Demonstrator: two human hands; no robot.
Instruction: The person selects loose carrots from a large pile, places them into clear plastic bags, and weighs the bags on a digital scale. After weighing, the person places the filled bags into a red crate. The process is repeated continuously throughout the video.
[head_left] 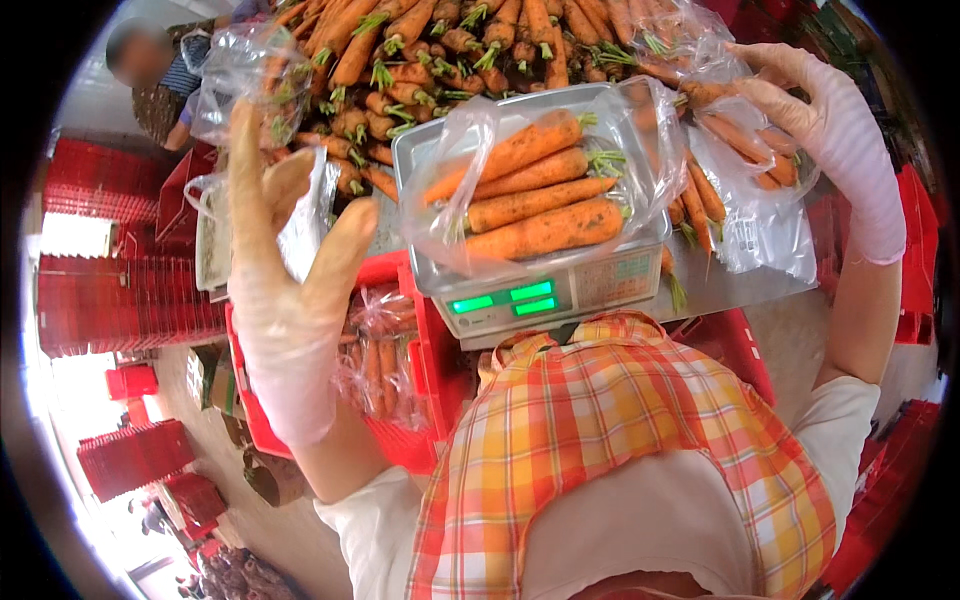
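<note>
A clear plastic bag (440,225) with several carrots (545,230) in it lies on the tray of a digital scale (610,285) with green lit displays. To the left of the scale, my left hand (290,290) is open in a pale glove, its fingers spread and nothing in them. At the upper right, my right hand (825,125), also gloved, is open with its fingers stretched toward the carrot heap. Its fingertips are by a carrot (705,93) and clear plastic; whether they touch is unclear. Below it lies another bag of carrots (750,150).
A large heap of carrots (410,75) fills the far side. Under my left arm stands a red crate (425,330) holding bagged carrots (380,370). Clear bags (765,235) lie right of the scale. Stacked red crates (120,300) line the left; another person (165,90) is at the far left.
</note>
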